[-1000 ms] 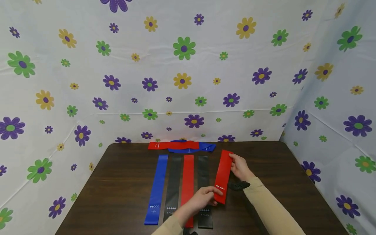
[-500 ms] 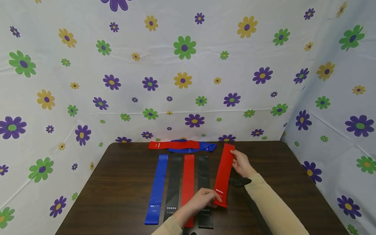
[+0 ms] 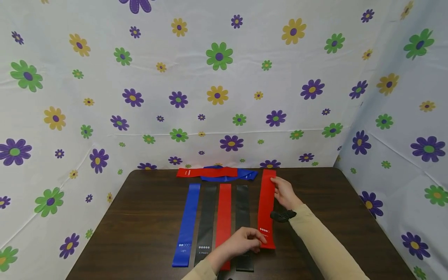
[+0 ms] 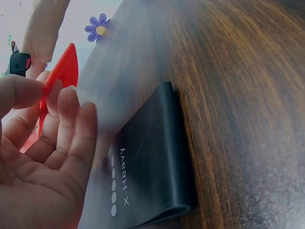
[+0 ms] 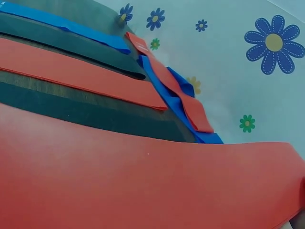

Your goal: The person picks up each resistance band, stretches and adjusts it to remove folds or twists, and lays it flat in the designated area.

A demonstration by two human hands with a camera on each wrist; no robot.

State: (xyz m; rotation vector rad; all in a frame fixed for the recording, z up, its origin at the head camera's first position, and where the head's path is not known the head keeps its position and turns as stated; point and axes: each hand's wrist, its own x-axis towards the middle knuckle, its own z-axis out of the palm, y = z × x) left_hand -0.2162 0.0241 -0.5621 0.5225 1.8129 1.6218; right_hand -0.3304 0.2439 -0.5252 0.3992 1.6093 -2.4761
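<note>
A red resistance band [image 3: 266, 206], printed with white dots, stretches lengthwise between both hands at the right of the row. My right hand [image 3: 285, 192] pinches its far end by the right edge. At the near end is my left hand [image 3: 245, 241]; in the left wrist view the thumb and fingers pinch the red band [image 4: 64, 71]. To its left lie a black band [image 3: 242, 206], partly under the left hand, another red band [image 3: 224, 214], a second black band [image 3: 206, 217] and a blue band [image 3: 186, 225] marked Light. The right wrist view shows the held band's broad face.
Behind the row, a loose red band [image 3: 210, 172] lies across a twisted blue band [image 3: 246, 175] near the table's back edge. A flowered white cloth [image 3: 217, 77] hangs behind and beside the brown table [image 3: 140, 221]. A black strap [image 3: 282, 216] circles the right wrist.
The held red band has straightened, its far end moving away from me and then slightly left with the right hand. Its tilt has lessened, bringing it nearly parallel to the row.
</note>
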